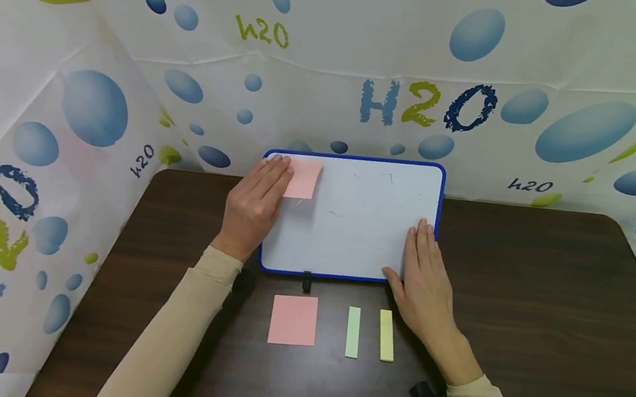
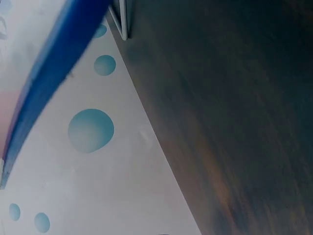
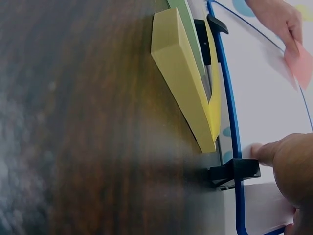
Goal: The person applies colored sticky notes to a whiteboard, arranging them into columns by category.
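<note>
A whiteboard [image 1: 355,238] with a blue frame stands on the dark table, facing me. At its upper left, my left hand [image 1: 254,203] pinches a pink sticky note [image 1: 305,180] by its left side. The right wrist view also has that left hand [image 3: 279,19], its fingertips on the note [image 3: 299,63] against the board's surface. My right hand [image 1: 426,285] rests with straight fingers on the board's lower right side, thumb out over the white face. The left wrist view misses the left hand and has only the blue frame [image 2: 54,63] close up.
In front of the board lie a pink sticky pad [image 1: 293,320], a narrow green pad [image 1: 353,332] and a narrow yellow pad [image 1: 387,336]. Black clips [image 3: 234,171] hold the board's lower edge. A wire leg [image 2: 123,22] stands behind it. A patterned curtain [image 1: 319,104] borders the table.
</note>
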Tool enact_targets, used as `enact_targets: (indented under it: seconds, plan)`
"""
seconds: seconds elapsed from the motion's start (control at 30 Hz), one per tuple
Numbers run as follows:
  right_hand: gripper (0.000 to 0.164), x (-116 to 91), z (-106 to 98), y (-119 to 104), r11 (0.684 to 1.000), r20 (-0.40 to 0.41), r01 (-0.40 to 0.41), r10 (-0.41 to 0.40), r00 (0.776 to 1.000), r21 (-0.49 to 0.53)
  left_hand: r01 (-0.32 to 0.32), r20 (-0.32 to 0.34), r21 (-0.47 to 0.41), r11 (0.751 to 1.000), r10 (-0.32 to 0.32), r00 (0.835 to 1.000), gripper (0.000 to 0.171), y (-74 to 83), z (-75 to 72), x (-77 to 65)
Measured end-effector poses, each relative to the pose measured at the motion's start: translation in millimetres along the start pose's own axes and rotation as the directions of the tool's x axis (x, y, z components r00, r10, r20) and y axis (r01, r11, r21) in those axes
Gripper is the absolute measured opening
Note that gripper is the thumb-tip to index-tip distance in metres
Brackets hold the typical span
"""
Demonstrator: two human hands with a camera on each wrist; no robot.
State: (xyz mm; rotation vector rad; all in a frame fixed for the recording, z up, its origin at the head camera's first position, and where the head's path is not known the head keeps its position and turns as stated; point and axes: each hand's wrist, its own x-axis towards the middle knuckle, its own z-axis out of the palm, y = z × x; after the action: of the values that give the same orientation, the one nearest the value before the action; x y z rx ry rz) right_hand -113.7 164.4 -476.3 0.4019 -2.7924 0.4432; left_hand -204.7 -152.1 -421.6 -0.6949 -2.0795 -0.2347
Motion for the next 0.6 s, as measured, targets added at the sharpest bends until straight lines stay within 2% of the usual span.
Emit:
enact_targets:
  seconds: [0.13,0.37,0.6]
  plan:
    - [0.087,0.1,0.0,0.2,1.0,0.004,0.002,-0.002,1.0,0.0,0.002,0.001,-0.011,1.0,-0.002,1.0,0.037,-0.3,0.6,0.0]
    - [0.087,0.5,-1.0,-0.1,1.0,-0.002,0.001,-0.001,1.0,0.0,-0.033,0.051,0.013,0.999,0.033,0.998,0.038,1.0,0.3,-1.3]
    - [0.086,-0.1,0.2,-0.5,1.0,0.004,-0.001,0.001,1.0,0.005,-0.035,0.075,0.019,0.999,0.033,0.997,0.038,1.7,0.7,-3.6]
